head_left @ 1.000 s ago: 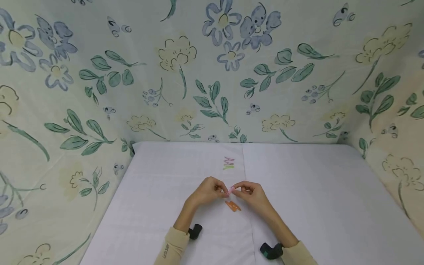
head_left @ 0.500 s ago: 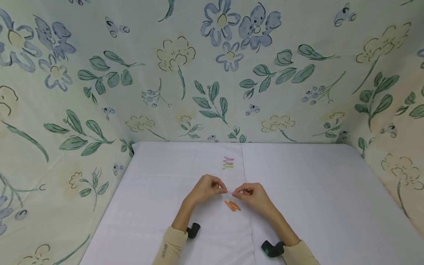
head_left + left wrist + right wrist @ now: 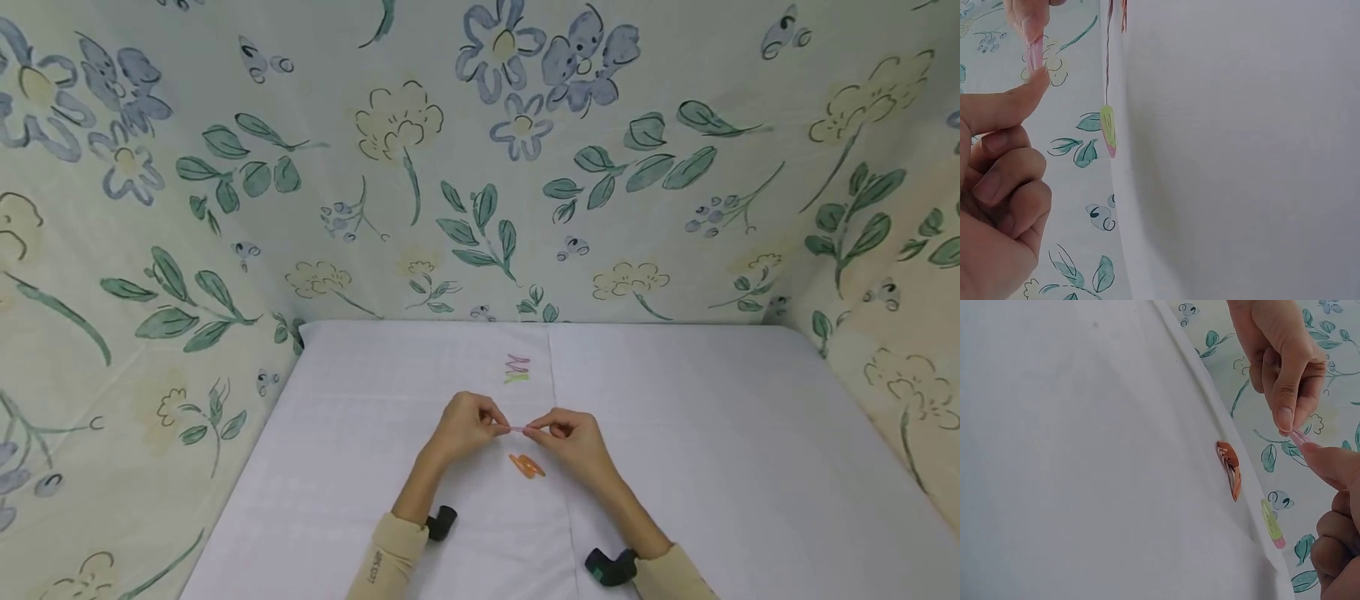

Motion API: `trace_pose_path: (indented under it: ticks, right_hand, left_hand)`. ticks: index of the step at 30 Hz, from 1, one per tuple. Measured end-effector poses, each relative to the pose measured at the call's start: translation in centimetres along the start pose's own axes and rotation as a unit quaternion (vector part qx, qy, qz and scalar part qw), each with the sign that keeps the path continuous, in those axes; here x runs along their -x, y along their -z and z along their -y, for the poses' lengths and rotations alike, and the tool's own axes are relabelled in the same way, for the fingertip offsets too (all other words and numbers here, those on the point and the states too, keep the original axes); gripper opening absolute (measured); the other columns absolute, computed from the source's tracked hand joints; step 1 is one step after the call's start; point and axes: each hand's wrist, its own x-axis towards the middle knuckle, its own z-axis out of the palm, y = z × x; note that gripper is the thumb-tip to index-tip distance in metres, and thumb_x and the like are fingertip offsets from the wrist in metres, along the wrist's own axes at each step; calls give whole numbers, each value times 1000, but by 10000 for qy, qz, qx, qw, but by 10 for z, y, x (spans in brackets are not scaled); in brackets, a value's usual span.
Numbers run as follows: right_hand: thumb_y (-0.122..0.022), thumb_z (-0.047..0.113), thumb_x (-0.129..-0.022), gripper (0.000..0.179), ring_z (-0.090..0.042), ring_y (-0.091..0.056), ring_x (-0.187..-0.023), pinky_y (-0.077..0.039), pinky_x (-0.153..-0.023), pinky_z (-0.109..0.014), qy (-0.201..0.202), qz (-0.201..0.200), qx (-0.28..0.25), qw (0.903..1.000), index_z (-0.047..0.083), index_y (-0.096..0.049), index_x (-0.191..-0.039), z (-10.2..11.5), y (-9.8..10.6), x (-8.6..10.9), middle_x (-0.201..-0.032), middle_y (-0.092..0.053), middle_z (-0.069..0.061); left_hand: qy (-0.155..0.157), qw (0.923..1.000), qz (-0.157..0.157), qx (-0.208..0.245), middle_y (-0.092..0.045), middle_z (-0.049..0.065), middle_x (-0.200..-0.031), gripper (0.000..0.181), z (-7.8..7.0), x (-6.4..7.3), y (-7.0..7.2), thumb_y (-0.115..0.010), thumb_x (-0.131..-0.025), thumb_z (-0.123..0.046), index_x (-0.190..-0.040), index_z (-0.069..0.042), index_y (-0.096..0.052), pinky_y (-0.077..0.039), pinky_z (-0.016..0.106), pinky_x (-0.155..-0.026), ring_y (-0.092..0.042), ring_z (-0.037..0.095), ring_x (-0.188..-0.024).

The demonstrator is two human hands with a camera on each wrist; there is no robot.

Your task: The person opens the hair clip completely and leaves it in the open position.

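Pink hair clip [image 3: 1034, 56]: one, slim, pale pink, lengthwise lines visible, ends hidden by fingertips; held above the surface between the two hands' fingers, seen as a thin line in the head view.

Orange hair clips [image 3: 527, 466]: lying close together on the near side of the fingers.

Yellow-green and pink hair clip [image 3: 517, 378]: beyond the fingers, lying flat; purplish-pink clips [image 3: 517, 363] just past it.

Surface [image 3: 697, 433]: covered in white cloth, a seam running near the fingers. Behind and beside it, floral fabric [image 3: 480, 175] with blue flowers and green leaves.

Left hand [image 3: 463, 427] and right hand [image 3: 573, 440]: facing, thumb and finger of each pinching one clip end, other fingers curled; beige sleeves [image 3: 399, 540], black wrist devices [image 3: 442, 523].
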Motion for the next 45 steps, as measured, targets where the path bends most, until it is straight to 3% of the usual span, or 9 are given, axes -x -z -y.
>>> trace_pose_path:
  ticks: [10,15,20,28,35,45]
  right_hand:
    - [-87,1,-80,10,5,-21,-49,-19,-45,-14,748,-644,152,9950,9,-80,-80,1,-15,-1,-51,-28,3]
    - [-85,-1,-81,7,6,-20,-48,-18,-43,-15,797,-734,161,9940,4,-80,-81,0,-16,-3,-50,-29,3]
    - [-85,6,-84,5,3,-23,-50,-21,-44,-18,748,-753,196,9942,8,-81,-82,0,-11,-9,-52,-30,4]
    - [-84,3,-84,6,1,-27,-52,-25,-46,-19,759,-587,294,9950,8,-82,-86,-6,-7,-18,-55,-33,5]
    - [-83,4,-85,7,-2,-33,-57,-28,-52,-19,740,-414,276,9960,6,-83,-91,-7,-4,-28,-58,-39,2]
    - [-86,15,-84,6,-4,-34,-56,-27,-51,-19,151,-330,465,9983,11,-85,-89,-12,-1,-43,-57,-40,2]
  left_hand:
    - [-437,9957,-658,-489,-50,-7,-53,11,-1,-3,-5,-87,-80,-6,-72,-11,-80,-30,18,-51,-39,0,-51]
    - [-493,9951,-755,-399,-50,-6,-52,11,-1,-3,-6,-87,-79,-4,-73,-9,-80,-30,18,-49,-39,1,-50]
    - [-642,9946,-803,-170,-54,-4,-56,9,0,-8,-6,-87,-80,-3,-75,-8,-81,-32,18,-50,-41,2,-53]
    - [-743,9962,-331,320,-55,-1,-60,6,8,-20,6,-85,-84,-4,-80,-8,-82,-32,18,-53,-41,5,-57]
    - [-683,9976,-7,146,-63,2,-67,4,12,-33,18,-85,-84,-5,-87,-4,-83,-36,18,-57,-46,8,-62]
    - [-627,9977,219,-104,-60,0,-66,6,21,-52,23,-87,-82,-8,-87,-6,-84,-36,18,-58,-44,8,-63]
